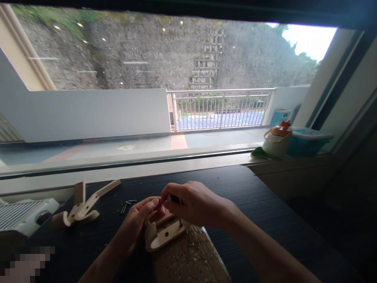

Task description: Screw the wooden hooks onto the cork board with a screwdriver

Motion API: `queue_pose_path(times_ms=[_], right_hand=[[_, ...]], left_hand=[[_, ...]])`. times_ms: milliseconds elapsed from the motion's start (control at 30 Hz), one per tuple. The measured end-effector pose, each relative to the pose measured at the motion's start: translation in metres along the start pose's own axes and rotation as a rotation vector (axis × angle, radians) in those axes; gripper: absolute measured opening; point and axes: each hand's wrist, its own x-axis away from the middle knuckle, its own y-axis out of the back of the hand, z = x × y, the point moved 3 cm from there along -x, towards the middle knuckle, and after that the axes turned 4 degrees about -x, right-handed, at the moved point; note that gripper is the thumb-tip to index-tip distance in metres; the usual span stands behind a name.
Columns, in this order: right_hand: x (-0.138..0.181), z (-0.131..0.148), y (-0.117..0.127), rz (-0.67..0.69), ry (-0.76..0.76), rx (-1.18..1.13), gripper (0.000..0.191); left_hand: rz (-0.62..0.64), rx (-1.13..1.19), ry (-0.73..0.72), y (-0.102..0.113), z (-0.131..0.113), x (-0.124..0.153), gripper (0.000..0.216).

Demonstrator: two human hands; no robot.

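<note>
**Both hands at a small wooden workpiece on a scratched board**

Lying on the far part of the scratched board (191, 255), well in from the right edge of the black wood-grain table (229, 188): a curved wooden workpiece (172, 231), with a dark hole near one end and a dark screw (180, 224) protruding near the other. At its far side, the left hand (140, 218), bent, thumb and fingertips drawn in; cannot tell whether clamped on the wood. Above the workpiece, right beside those fingertips, the right hand (197, 200), curled, with something dark partly visible inside; cannot tell how firm the grip.

Near the table's far edge, toward the left, two overlapping wooden hooks (86, 208). Between these and the left hand, a few loose screws (126, 205). By the table's left edge, a white slatted appliance (26, 216). Beyond the rounded far-right corner, on the windowsill (206, 167), an orange-topped bottle (277, 143) beside a teal box (309, 141).
</note>
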Motion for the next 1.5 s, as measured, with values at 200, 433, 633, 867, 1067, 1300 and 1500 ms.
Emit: queue_pose_path(times_ms=[200,433,633,867,1067,1300,1500], right_hand=[[0.001,0.004,0.000,0.024,-0.045,0.026,0.023],[0.007,0.011,0.005,0.101,0.013,-0.022,0.031],[0.001,-0.003,0.003,-0.019,-0.054,0.036,0.027],[0.001,0.007,-0.002,-0.007,0.027,-0.045,0.023],[0.001,0.011,-0.003,0.012,0.035,-0.035,0.021],[-0.004,0.000,-0.004,-0.117,-0.027,0.107,0.020],[0.001,0.007,0.000,-0.056,0.020,0.069,0.025]], left_hand=[[0.021,-0.016,0.010,0.001,0.002,-0.002,0.025],[-0.026,-0.022,0.008,0.000,0.000,0.000,0.025],[0.011,-0.007,0.000,0.000,0.000,0.001,0.027],[-0.001,0.005,0.005,0.000,0.002,0.000,0.026],[0.006,-0.017,0.018,0.002,0.004,-0.001,0.033],[0.038,-0.004,0.001,0.006,0.006,-0.004,0.024],[0.048,-0.010,-0.010,0.005,0.006,-0.005,0.027]])
